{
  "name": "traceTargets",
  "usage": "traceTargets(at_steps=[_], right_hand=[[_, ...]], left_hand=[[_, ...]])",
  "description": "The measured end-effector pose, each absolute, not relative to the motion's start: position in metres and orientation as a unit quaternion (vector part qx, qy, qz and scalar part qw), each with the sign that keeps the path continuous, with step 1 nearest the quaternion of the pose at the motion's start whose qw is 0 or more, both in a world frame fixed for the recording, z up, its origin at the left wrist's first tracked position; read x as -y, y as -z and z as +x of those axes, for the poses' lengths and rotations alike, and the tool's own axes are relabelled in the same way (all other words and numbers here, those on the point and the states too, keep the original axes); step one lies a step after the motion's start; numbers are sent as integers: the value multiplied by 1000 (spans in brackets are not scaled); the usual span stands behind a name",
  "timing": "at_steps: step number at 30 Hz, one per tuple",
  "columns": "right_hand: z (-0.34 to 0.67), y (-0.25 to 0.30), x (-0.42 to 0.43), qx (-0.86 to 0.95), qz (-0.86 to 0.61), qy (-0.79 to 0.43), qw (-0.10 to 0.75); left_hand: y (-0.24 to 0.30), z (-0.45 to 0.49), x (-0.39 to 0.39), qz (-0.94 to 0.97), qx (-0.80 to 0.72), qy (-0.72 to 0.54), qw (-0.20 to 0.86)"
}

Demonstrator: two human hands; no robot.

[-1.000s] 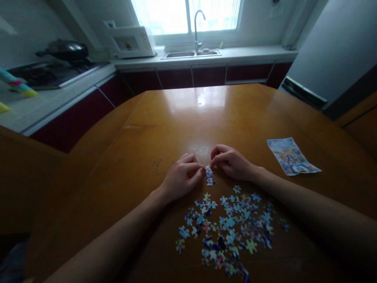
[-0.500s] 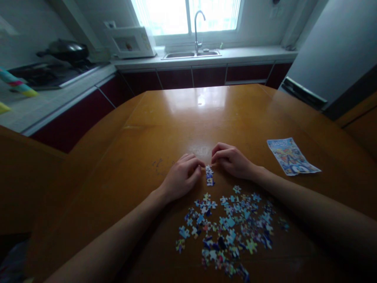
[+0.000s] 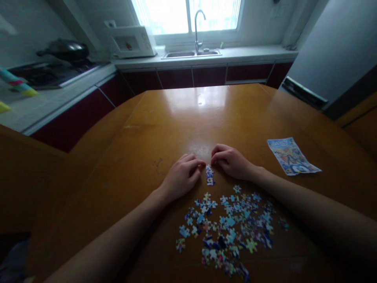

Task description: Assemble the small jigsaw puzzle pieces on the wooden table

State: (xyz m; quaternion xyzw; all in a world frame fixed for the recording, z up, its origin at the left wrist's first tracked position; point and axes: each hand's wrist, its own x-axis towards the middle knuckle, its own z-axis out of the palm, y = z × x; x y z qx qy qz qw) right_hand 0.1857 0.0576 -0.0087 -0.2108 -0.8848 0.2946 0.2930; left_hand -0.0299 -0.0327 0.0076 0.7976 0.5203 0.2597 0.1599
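Note:
A short upright strip of joined puzzle pieces (image 3: pixel 209 177), blue and white, lies flat on the table between my hands. My left hand (image 3: pixel 184 173) rests at its upper left side, fingers curled and the index fingertip against the top end. From the upper right, my right hand (image 3: pixel 231 160) has its fingers bent and closed at the same top end. The fingertips cover whatever small part they grip there. Nearer to me, a heap of loose puzzle pieces (image 3: pixel 230 222) spreads out in blue, white, green and pink.
A printed picture sheet (image 3: pixel 291 156) lies right of my right hand on the wooden table (image 3: pixel 182 118). Beyond the table are a sink (image 3: pixel 179 55) with a tap, a microwave (image 3: pixel 129 41) and a stove with a black pan (image 3: pixel 67 50). A fridge (image 3: pixel 335 59) stands at the right.
Both hands stay at the strip's top end, with only very slight finger movement. The strip and the loose pieces look unmoved.

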Motion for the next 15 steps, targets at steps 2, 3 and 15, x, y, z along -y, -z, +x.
traceTargets(at_steps=[2, 3, 15], right_hand=[[186, 9, -58, 886, -209, -293, 292], [186, 9, -58, 886, -208, -293, 291], [186, 7, -58, 872, -213, -319, 305]], left_hand=[[-9, -30, 33, 798, -518, -263, 160], [-9, -30, 33, 798, -517, -264, 161], [-7, -31, 33, 782, -519, -295, 177]])
